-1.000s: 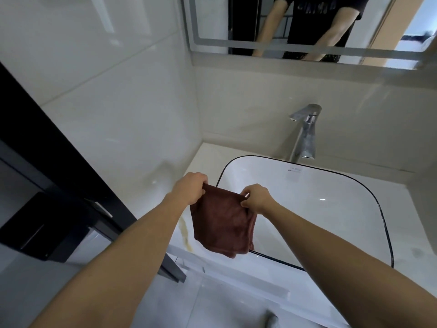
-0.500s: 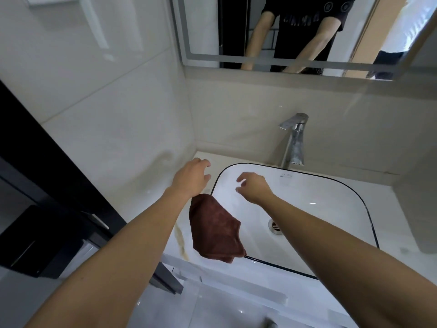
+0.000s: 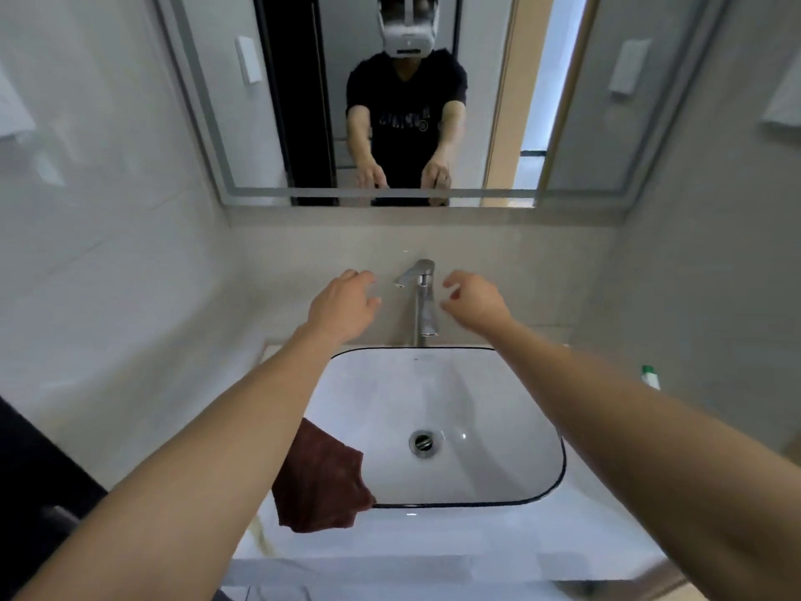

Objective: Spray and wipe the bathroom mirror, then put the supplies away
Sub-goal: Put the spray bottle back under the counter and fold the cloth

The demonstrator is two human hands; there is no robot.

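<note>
The fingers (image 3: 366, 281) of the left hand (image 3: 342, 308) were loosely spread and slightly bent, holding nothing, the thumb stuck out toward the tap (image 3: 421, 297). The fingers (image 3: 453, 281) of the right hand (image 3: 474, 305) were more curled, thumb and forefinger drawn near each other, yet nothing lay between them. Both hands hung in the air at about the height of the tap's handle, one on either side of it, near it but not touching. Both bare forearms reached forward from the lower corners of the view, passing over the sink (image 3: 559, 466).

The sink was a white basin with a thin dark rim and a metal drain (image 3: 422, 442) in its floor. The dark red cloth (image 3: 318, 488) lay crumpled over the sink's near left rim, one part hanging inside the bowl and the rest spread on the white desk (image 3: 433, 540) beside it; the left forearm hid its far edge. A white bottle with a green top (image 3: 650, 377) stood at the right, close to the side wall, mostly hidden behind the right forearm.

Above the tap a strip of pale tile ran up to the mirror (image 3: 498, 101), which had a frosted band near its edge. In the glass a person in a black short-sleeved shirt showed, wearing a white headset, with both hands held out low in front. A doorway showed behind them in the reflection. A white wall fitting (image 3: 624, 67) hung on the right wall.
</note>
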